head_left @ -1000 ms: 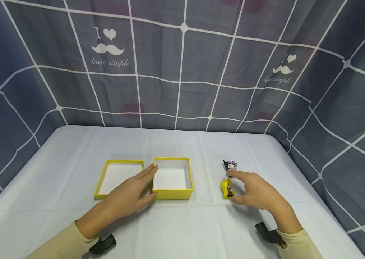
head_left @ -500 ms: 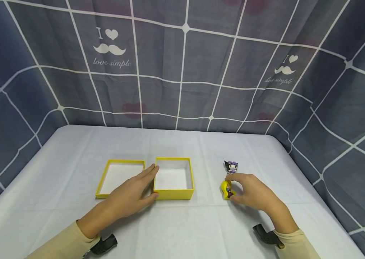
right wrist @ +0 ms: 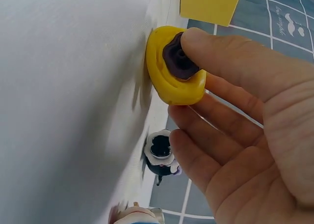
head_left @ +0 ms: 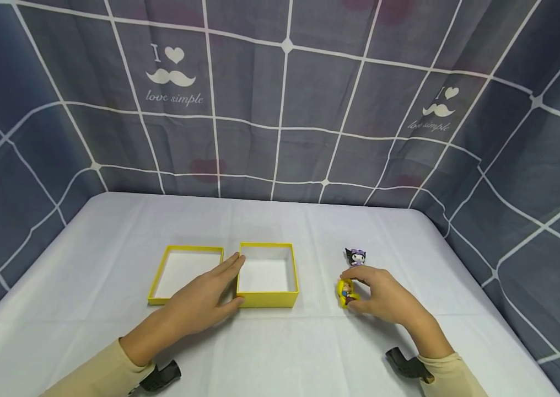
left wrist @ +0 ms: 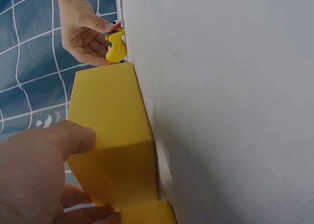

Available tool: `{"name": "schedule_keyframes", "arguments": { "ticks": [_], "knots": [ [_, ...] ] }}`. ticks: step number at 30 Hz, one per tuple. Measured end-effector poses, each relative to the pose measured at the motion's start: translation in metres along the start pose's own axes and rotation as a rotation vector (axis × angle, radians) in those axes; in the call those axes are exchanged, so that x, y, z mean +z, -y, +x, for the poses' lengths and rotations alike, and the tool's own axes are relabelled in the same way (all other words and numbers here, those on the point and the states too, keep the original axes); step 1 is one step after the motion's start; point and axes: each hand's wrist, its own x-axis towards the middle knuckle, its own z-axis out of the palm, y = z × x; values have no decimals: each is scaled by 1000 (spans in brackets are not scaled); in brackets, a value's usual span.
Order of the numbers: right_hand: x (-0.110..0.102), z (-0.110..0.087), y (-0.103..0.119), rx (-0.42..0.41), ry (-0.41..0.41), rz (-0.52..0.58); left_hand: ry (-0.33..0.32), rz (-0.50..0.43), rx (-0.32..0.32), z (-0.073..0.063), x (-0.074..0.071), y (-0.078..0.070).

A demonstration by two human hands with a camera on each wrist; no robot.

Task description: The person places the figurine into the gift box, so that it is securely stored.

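Note:
My left hand [head_left: 205,302] holds the near left corner of an open yellow box [head_left: 267,299] with a white inside. In the left wrist view, its thumb presses the box's front face and its fingers lie along the side. My right hand [head_left: 386,295] pinches a small yellow-haired figurine [head_left: 346,292] between thumb and fingers. The right wrist view shows the thumb on the figurine's dark base [right wrist: 179,57], tipped toward the camera. Just beyond that hand is a black, white and purple figurine [head_left: 356,257], partly hidden by it in the right wrist view.
A shallow yellow-rimmed lid [head_left: 158,301] lies left of the box, partly behind the left hand. Part of another figurine [right wrist: 137,218] shows at the bottom of the right wrist view. A white cloth [head_left: 280,353] covers the table, with grey checked curtains [head_left: 245,77] around it.
My right hand has closed its fingers on the yellow-haired figurine and drawn slightly left and nearer, away from the black one. The left hand stays on the box.

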Motion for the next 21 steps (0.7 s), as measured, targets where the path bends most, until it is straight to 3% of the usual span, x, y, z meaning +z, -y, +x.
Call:
{"name": "schedule_keyframes", "arguments": {
  "ticks": [21],
  "knots": [
    [6, 2, 2, -13, -76, -16, -2, -21, -11, -1, 1, -2]
  ]
}}
